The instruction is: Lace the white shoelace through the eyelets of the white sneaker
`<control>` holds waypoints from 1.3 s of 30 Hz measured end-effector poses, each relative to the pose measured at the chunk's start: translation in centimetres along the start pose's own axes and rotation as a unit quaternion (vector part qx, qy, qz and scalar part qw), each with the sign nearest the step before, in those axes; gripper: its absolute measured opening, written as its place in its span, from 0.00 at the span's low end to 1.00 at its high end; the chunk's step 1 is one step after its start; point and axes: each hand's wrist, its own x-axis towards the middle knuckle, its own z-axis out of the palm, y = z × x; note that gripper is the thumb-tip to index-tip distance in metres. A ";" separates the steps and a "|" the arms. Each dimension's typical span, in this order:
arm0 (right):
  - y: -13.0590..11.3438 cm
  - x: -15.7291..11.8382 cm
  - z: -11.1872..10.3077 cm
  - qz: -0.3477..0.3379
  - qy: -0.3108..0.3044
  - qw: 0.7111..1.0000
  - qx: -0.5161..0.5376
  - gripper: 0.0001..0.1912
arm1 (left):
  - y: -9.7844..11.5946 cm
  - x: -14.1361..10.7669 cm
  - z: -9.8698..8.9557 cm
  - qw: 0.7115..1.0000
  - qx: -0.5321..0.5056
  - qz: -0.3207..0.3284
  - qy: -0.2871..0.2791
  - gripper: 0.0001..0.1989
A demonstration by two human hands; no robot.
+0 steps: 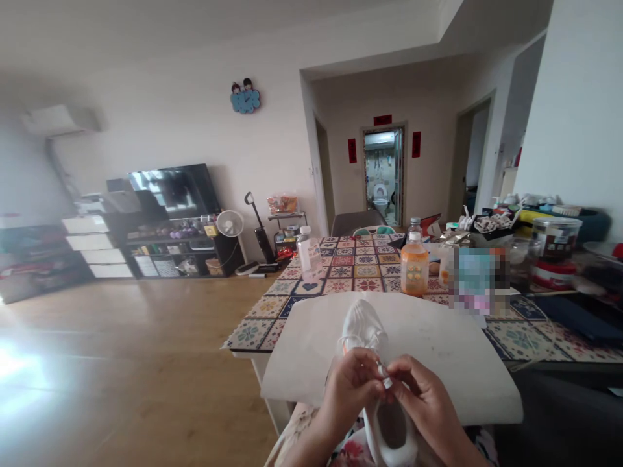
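A white lace-up shoe point(364, 322) lies with its toe pointing away from me, across the near edge of a white board point(306, 344). Its opening faces my body, and the heel hangs over my lap. My left hand point(351, 383) is closed above the shoe's left side, thumb and fingers pinching a white shoelace point(387, 381). From the other side, my right hand point(419, 389) pinches the same bit of lace, so the fingertips of both hands almost meet. Part of the lace and the middle of the shoe are hidden behind my fingers.
The board rests on a table with a patterned cloth point(341, 269). Beyond it stand a clear bottle point(306, 256) and an orange-filled bottle point(415, 269). To the right are jars point(555, 243), a dark flat case point(584, 318) and a pixelated patch. Wooden floor point(185, 363) lies left.
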 end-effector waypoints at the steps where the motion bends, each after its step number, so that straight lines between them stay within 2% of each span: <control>1: 0.1 -0.1 -0.1 0.008 -0.007 1.000 -0.004 0.13 | -0.2 0.0 0.0 1.000 0.000 -0.003 0.004 0.25; 4: -0.3 -0.2 -0.5 0.000 -0.032 0.999 -0.037 0.12 | -0.3 0.0 0.0 1.000 0.021 0.003 0.020 0.22; 8: -1.1 -0.3 -0.7 -0.026 -0.032 0.997 -0.065 0.13 | 0.0 -0.3 -0.1 0.995 0.067 0.039 0.061 0.16; 12: -0.6 -0.4 -0.3 0.006 0.005 0.999 -0.031 0.17 | 0.3 -0.7 0.1 0.988 0.131 0.057 0.053 0.14; 16: 0.3 -0.5 0.1 0.043 0.063 0.997 0.012 0.16 | 0.4 -0.9 0.4 0.982 0.176 0.053 0.039 0.13; 19: -0.3 -0.5 -0.1 -0.002 0.059 0.998 -0.021 0.10 | 0.3 -0.9 0.4 0.984 0.164 0.049 0.054 0.13; 21: -1.1 -0.5 -0.2 -0.054 0.007 0.995 -0.082 0.06 | 0.1 -0.9 0.1 0.983 0.159 0.058 0.076 0.13; 23: -1.9 -0.3 -0.3 -0.095 -0.007 0.987 -0.127 0.07 | -0.1 -0.7 -0.3 0.982 0.156 0.062 0.082 0.12; 27: -2.4 0.1 -0.4 -0.116 -0.015 0.976 -0.183 0.09 | -0.3 -0.3 -1.2 0.979 0.177 0.081 0.061 0.09; 31: -2.2 0.3 -0.4 -0.123 -0.022 0.971 -0.206 0.07 | -0.1 -0.2 -1.5 0.971 0.201 0.119 0.047 0.05; 34: -2.4 0.3 -0.3 -0.103 0.009 0.976 -0.191 0.05 | 0.2 -0.1 -1.4 0.964 0.222 0.132 0.062 0.06; 36: -2.5 0.3 -0.2 -0.066 0.024 0.987 -0.145 0.04 | 0.4 0.0 -1.3 0.959 0.239 0.141 0.060 0.06; 39: -2.4 0.3 -0.2 0.004 -0.019 0.999 -0.045 0.05 | 0.7 0.1 -1.3 0.955 0.251 0.152 0.041 0.09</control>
